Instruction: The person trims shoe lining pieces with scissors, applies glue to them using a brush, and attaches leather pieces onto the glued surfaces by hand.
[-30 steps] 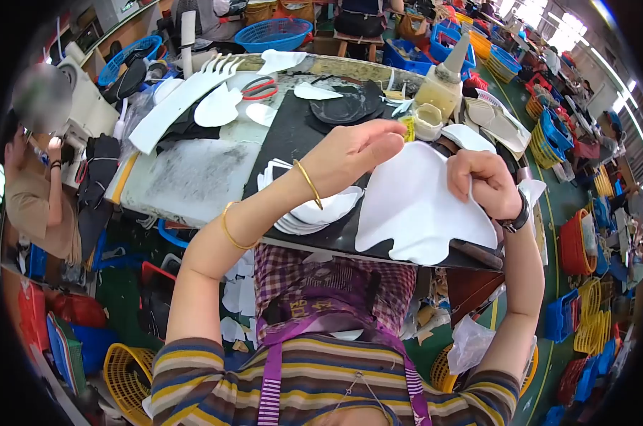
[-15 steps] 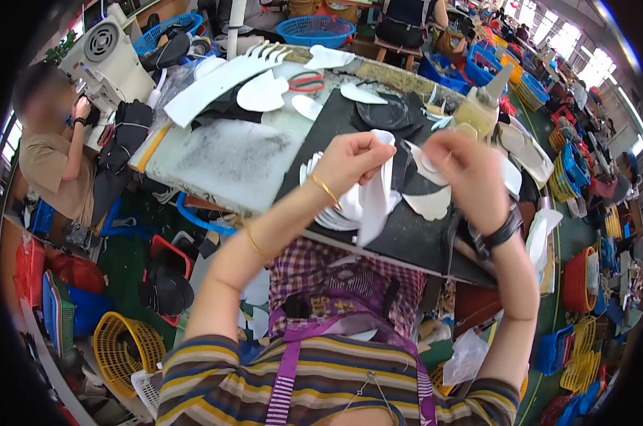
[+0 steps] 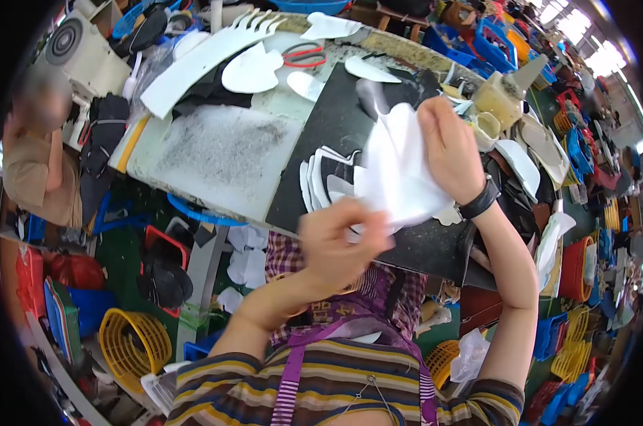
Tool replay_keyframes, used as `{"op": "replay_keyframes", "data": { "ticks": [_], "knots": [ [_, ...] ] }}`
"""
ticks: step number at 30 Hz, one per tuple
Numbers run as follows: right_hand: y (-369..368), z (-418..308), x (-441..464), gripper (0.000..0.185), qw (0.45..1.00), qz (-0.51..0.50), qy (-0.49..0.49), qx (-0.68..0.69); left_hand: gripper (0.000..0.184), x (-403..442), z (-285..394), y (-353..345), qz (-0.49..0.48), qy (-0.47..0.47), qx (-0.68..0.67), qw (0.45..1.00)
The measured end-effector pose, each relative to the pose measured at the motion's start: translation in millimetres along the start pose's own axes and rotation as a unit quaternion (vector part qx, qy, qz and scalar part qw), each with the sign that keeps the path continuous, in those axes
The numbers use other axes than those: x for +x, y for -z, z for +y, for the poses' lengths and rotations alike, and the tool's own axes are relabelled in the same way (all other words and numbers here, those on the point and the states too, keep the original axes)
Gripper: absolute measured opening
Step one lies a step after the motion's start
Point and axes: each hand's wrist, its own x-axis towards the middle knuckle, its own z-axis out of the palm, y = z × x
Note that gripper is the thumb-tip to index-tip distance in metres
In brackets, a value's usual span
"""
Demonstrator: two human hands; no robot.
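A soft white cut sheet is spread and bent between my hands above a black board. My right hand grips its upper right side, thumb and fingers pressed together. Blurred by motion, my left hand is curled closed at the sheet's lower left edge and appears to pinch it. Just left of the sheet, several overlapping white pieces lie on the board. Part of a dark round dish shows behind the sheet's top.
Red-handled scissors and white cut shapes lie on the pale worktable. A cloudy plastic container stands at the back right. A person sits at a sewing machine on the left. A yellow basket is on the floor.
The white sheet has been lifted and spread over the board. My right hand has closed on its right side. My left hand has moved down, toward my body.
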Motion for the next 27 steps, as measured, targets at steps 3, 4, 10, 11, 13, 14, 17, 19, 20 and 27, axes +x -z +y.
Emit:
{"op": "replay_keyframes", "data": {
  "ticks": [3, 4, 10, 11, 13, 14, 17, 19, 20, 27],
  "knots": [
    [9, -5, 16, 0.007, 0.998, -0.044, -0.012, -0.036, 0.015, -35, 9, 90, 0.049, 0.196, 0.037, 0.979],
    [14, -10, 22, 0.008, 0.997, -0.074, 0.004, -0.027, 0.016, -47, 4, 123, 0.04, 0.268, 0.107, 0.957],
    [33, -37, 40, 0.021, 0.918, -0.143, 0.368, -0.045, 0.051, -59, 38, 147, -0.344, 0.341, 0.21, 0.849],
    [39, -51, 29, 0.017, 0.906, -0.217, 0.358, -0.07, 0.062, -44, 38, 118, -0.254, 0.404, -0.06, 0.877],
    [19, -61, 5, 0.014, 0.871, -0.205, 0.445, -0.034, 0.079, -24, 3, 56, -0.057, 0.424, -0.397, 0.812],
    [4, -65, -10, 0.014, 0.857, -0.184, 0.481, -0.015, 0.085, -11, -13, 44, -0.077, 0.422, -0.448, 0.784],
    [-9, -62, -43, 0.018, 0.846, -0.241, 0.474, 0.036, 0.093, -6, -30, 36, -0.043, 0.37, -0.595, 0.712],
    [-2, -54, -48, 0.022, 0.85, -0.146, 0.467, 0.195, 0.097, -5, -21, 47, 0.061, 0.285, -0.721, 0.628],
    [2, -35, -53, 0.024, 0.841, -0.187, 0.374, 0.343, 0.1, -9, -20, 73, 0.034, 0.271, -0.642, 0.716],
    [-67, 10, -53, 0.04, 0.913, -0.296, 0.275, 0.062, 0.09, 1, 9, 91, 0.114, 0.087, -0.539, 0.83]
  ]
}}
